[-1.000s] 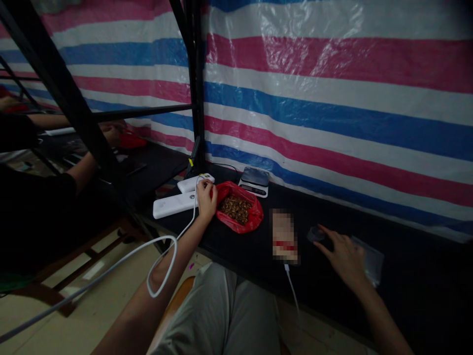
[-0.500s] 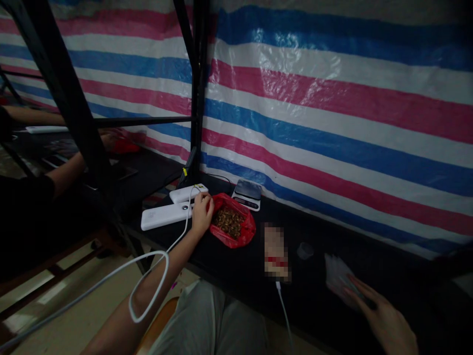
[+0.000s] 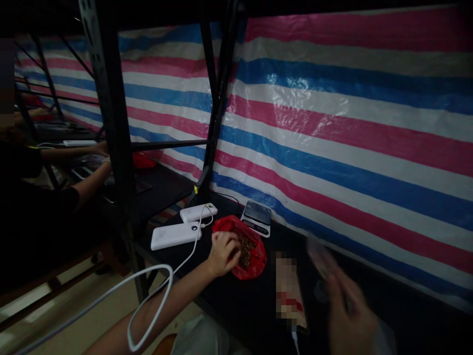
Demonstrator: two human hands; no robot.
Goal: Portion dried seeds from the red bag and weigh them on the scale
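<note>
Left hand (image 3: 223, 254) at the mouth of a red plastic bag (image 3: 256, 261), seen from head height. The hand is partly closed, its fingers (image 3: 232, 244) curled down over the crumpled rim with the fingertips at or among a heap of rough brown pieces (image 3: 246, 249), perhaps nuts or seeds; whether it has hold of the film, the pieces or both cannot be told. For loose pieces like these, a small pinch taken low in the heap is the surest handling, since it avoids dragging the thin, slippery film and spilling the contents. The bag lies on a black surface (image 3: 173, 259), just beside a digital scale (image 3: 256, 218) with a dark, glossy top. Two white power banks (image 3: 175, 235) (image 3: 198, 213), smooth and round-cornered, lie to its left, and a white cable (image 3: 148, 305) loops near the left forearm. The right hand (image 3: 351, 315), raised at lower right, is too blurred to show how far open it is; a pale, flat item (image 3: 321, 259) near it is equally unclear. A pixelated object (image 3: 287, 291) lies between the hands. Behind stand black slotted steel uprights (image 3: 218, 98) and a striped woven tarpaulin (image 3: 332, 148). Farther left, a co-worker's hand (image 3: 99, 148) works separately.
</note>
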